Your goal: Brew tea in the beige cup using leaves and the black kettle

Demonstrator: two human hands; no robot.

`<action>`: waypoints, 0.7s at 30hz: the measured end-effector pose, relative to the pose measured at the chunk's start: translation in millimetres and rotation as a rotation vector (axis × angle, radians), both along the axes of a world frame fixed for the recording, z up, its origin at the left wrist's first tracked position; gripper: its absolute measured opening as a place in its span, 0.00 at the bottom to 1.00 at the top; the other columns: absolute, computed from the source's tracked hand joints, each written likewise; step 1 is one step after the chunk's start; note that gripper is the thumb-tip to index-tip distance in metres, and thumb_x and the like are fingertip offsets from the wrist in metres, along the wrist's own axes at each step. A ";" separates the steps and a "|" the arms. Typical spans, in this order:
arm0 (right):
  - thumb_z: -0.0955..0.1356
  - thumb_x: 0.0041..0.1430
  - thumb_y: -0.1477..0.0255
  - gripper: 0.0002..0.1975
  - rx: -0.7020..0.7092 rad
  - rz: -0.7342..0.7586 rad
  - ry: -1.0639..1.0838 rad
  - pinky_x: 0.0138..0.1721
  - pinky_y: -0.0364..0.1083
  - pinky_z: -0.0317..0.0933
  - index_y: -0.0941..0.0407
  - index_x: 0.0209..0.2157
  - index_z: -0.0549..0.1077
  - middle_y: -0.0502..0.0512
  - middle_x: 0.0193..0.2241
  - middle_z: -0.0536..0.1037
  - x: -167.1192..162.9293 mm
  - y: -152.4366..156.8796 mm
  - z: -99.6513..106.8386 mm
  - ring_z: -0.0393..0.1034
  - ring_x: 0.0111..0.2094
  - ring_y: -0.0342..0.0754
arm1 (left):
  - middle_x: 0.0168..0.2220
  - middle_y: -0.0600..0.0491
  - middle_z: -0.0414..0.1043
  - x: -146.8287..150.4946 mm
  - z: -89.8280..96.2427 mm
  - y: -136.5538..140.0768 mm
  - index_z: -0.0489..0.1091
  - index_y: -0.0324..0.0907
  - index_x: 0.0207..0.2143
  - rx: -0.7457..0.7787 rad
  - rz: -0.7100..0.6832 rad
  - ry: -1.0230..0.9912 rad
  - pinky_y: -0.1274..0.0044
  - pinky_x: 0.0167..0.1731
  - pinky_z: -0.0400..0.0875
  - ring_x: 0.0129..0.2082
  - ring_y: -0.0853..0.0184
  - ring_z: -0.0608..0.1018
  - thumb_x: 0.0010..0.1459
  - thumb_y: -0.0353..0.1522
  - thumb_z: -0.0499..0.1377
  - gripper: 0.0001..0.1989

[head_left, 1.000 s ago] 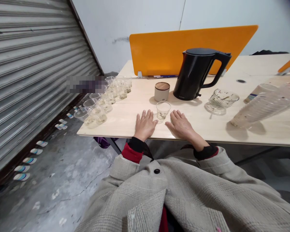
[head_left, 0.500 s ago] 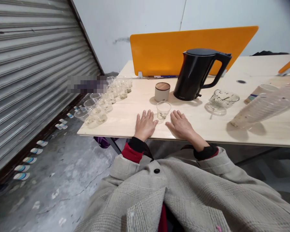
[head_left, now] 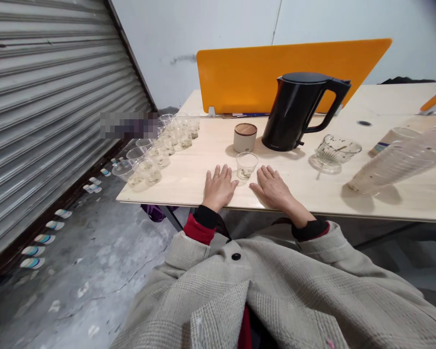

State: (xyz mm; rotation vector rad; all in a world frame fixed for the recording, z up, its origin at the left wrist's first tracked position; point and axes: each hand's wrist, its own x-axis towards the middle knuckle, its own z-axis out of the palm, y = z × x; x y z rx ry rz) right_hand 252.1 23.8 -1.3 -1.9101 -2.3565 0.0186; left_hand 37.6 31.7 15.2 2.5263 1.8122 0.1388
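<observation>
My left hand lies flat on the pale wooden table, fingers stretched out and holding nothing. My right hand rests palm down in the same way, also free of any object. Between the two stands a clear plastic cup with dark bits, like tea leaves, at its bottom; neither hand grips it. Just behind the cup is a small grey canister with a wooden lid. A black electric kettle stands behind and to the right, its handle pointing right.
Several similar plastic cups crowd the table's left end. Rightward are a ribbed glass bowl with dark bits, a lying stack of clear cups and a paper cup. An orange divider rises behind. Paper cups line the floor.
</observation>
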 end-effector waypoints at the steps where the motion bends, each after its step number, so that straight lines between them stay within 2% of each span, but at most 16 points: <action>1: 0.57 0.76 0.56 0.38 -0.001 -0.003 -0.002 0.75 0.67 0.47 0.71 0.72 0.61 0.76 0.75 0.57 -0.3 -0.3 0.5 0.49 0.77 0.72 | 0.80 0.48 0.48 0.1 0.0 -0.1 0.53 0.40 0.78 -0.001 0.000 -0.001 0.50 0.77 0.48 0.80 0.50 0.51 0.78 0.45 0.40 0.33; 9: 0.58 0.76 0.57 0.38 -0.037 -0.023 -0.022 0.76 0.65 0.45 0.73 0.73 0.60 0.75 0.76 0.56 -3.7 -2.7 6.5 0.47 0.77 0.71 | 0.80 0.47 0.48 0.3 -0.3 0.1 0.54 0.42 0.78 -0.002 -0.003 -0.027 0.49 0.76 0.48 0.80 0.50 0.51 0.78 0.44 0.41 0.32; 16: 0.57 0.76 0.57 0.36 0.028 0.019 -0.038 0.74 0.66 0.50 0.73 0.70 0.63 0.77 0.74 0.59 0.7 -0.6 0.4 0.50 0.76 0.73 | 0.80 0.47 0.47 1.4 2.3 -1.4 0.53 0.37 0.77 -0.019 -0.001 -0.054 0.48 0.77 0.47 0.80 0.49 0.51 0.78 0.44 0.41 0.33; 21: 0.56 0.76 0.56 0.36 0.039 0.035 -0.043 0.73 0.66 0.50 0.72 0.69 0.64 0.78 0.74 0.59 4.3 1.6 -2.8 0.51 0.75 0.73 | 0.80 0.47 0.47 3.0 1.4 -1.8 0.54 0.37 0.77 -0.013 0.012 -0.065 0.49 0.77 0.46 0.80 0.50 0.51 0.78 0.44 0.41 0.33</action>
